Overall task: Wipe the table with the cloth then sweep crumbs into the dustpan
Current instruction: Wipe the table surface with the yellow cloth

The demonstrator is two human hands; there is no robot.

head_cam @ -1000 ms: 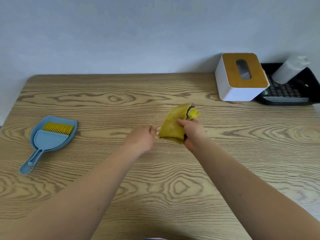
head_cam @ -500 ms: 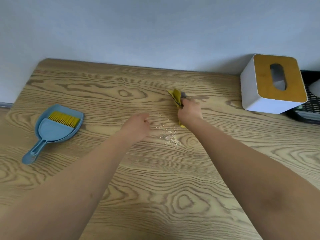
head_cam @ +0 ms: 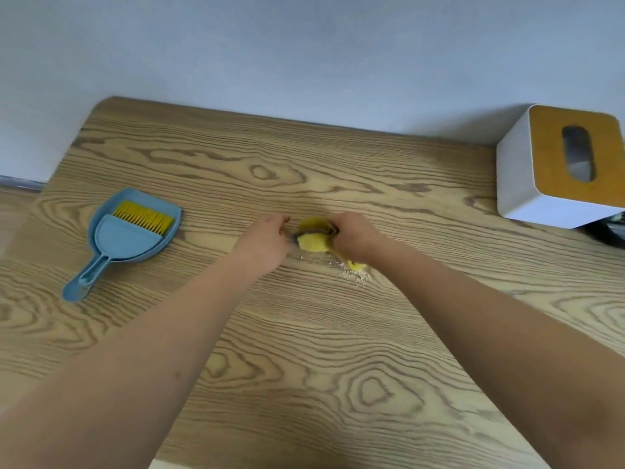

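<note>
My right hand (head_cam: pixel 355 236) grips a crumpled yellow cloth (head_cam: pixel 313 240) on the wooden table (head_cam: pixel 304 350) near its middle. My left hand (head_cam: pixel 265 238) lies just left of the cloth with its fingers curled at the cloth's edge; whether it holds the cloth is unclear. A small pile of pale crumbs (head_cam: pixel 353 274) sits just in front of my right hand. A blue dustpan (head_cam: pixel 133 236) lies at the left with a blue brush with yellow bristles (head_cam: pixel 142 218) nested in it, handle pointing toward me.
A white tissue box with a wooden lid (head_cam: pixel 558 167) stands at the back right. A dark tray (head_cam: pixel 608 231) shows partly behind it. The table's left edge runs close to the dustpan, and a pale wall lies behind.
My right hand has drawn the cloth back and down toward the crumbs. My left hand has moved right to meet the cloth. The view has tilted.
</note>
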